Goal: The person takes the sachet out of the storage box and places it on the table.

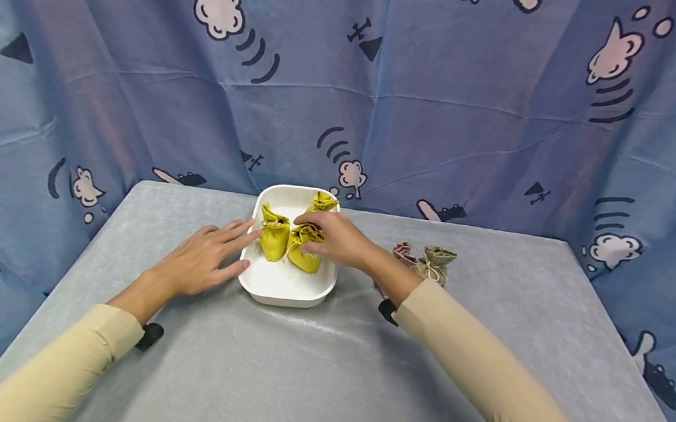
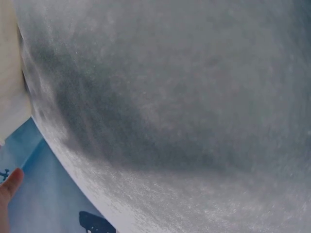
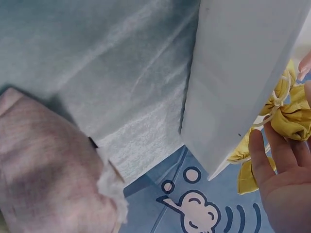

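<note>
Three yellow drawstring pouches stand in a white plastic tray. My right hand [image 1: 340,238] pinches the gathered top of the front-right pouch [image 1: 304,260] between thumb and fingers. Beside it, on the left, is another upright pouch [image 1: 274,239]. Behind my right fingers shows the top of the third pouch [image 1: 323,201], its lower part hidden. My left hand [image 1: 203,257] is spread with fairly straight fingers at the tray's left rim, its fingertips close to the left pouch. In the right wrist view, the right hand [image 3: 284,189] is at the yellow cloth and its pale cord.
The white tray [image 1: 284,293] sits on a grey cloth-covered table [image 1: 230,375]. Right of it, partly behind my right forearm, are a pink pouch [image 1: 404,252] and a grey-green pouch [image 1: 434,265]. A blue patterned curtain [image 1: 439,133] hangs behind the table.
</note>
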Demonstrator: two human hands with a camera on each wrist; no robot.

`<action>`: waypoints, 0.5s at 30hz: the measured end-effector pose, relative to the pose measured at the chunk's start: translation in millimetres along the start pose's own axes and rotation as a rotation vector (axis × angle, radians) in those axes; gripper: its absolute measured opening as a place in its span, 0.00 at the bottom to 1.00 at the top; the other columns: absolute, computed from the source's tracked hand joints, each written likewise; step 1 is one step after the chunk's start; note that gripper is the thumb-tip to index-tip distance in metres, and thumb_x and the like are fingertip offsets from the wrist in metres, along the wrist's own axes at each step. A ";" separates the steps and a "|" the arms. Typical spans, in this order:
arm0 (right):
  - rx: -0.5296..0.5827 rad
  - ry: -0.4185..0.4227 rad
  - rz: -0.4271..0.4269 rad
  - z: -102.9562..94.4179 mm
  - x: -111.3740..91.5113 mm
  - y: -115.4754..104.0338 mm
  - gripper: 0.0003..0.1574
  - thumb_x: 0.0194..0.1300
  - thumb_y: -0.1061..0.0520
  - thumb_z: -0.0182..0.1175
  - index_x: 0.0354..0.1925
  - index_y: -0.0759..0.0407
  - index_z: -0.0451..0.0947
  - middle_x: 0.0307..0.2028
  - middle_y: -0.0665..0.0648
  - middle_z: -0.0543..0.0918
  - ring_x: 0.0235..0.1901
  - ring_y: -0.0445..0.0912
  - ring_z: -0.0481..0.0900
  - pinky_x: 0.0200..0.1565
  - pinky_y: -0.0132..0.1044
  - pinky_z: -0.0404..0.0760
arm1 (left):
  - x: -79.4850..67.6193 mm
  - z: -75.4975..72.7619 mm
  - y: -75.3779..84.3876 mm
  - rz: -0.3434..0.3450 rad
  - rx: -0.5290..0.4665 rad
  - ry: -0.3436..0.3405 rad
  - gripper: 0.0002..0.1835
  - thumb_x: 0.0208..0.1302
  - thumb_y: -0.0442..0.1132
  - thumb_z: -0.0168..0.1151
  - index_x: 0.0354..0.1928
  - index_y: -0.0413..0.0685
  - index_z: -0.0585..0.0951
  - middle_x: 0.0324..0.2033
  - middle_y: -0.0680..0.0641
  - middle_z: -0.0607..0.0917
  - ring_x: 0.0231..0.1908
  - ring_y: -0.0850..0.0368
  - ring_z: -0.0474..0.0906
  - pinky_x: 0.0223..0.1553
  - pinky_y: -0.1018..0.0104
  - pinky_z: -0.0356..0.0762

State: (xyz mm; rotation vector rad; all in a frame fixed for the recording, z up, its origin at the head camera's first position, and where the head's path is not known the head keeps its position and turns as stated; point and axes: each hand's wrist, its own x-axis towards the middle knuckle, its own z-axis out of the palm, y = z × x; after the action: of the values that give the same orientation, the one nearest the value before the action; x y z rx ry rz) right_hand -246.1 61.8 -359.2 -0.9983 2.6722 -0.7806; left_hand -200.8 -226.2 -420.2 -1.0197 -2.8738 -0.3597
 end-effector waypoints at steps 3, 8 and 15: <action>0.004 -0.011 0.004 0.5 1.6 -1.2 0.28 0.62 0.60 0.70 0.60 0.62 0.78 0.57 0.58 0.82 0.58 0.49 0.77 0.63 0.42 0.72 | 0.4 -0.3 0.3 0.000 -0.001 -0.003 0.33 0.76 0.58 0.47 0.77 0.55 0.61 0.76 0.45 0.59 0.73 0.43 0.58 0.63 0.40 0.63; 0.000 -0.024 0.009 2.1 4.1 -1.3 0.26 0.61 0.62 0.70 0.58 0.63 0.80 0.55 0.58 0.83 0.57 0.49 0.78 0.62 0.41 0.72 | 1.2 -0.8 0.5 0.003 0.000 -0.003 0.33 0.76 0.58 0.47 0.77 0.55 0.61 0.76 0.45 0.59 0.73 0.44 0.58 0.63 0.40 0.63; 0.009 -0.048 -0.012 5.1 7.5 -1.3 0.23 0.61 0.69 0.67 0.56 0.62 0.82 0.52 0.58 0.84 0.53 0.48 0.79 0.58 0.40 0.75 | 0.2 1.3 -0.9 0.006 -0.002 0.007 0.33 0.75 0.57 0.47 0.77 0.54 0.62 0.75 0.44 0.60 0.73 0.44 0.59 0.63 0.40 0.63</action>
State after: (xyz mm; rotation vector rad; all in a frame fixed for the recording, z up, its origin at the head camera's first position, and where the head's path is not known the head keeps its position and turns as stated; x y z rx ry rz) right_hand -249.3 53.9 -362.8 -1.0195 2.6222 -0.7600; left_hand -201.5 -226.4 -421.6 -1.0253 -2.8639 -0.3656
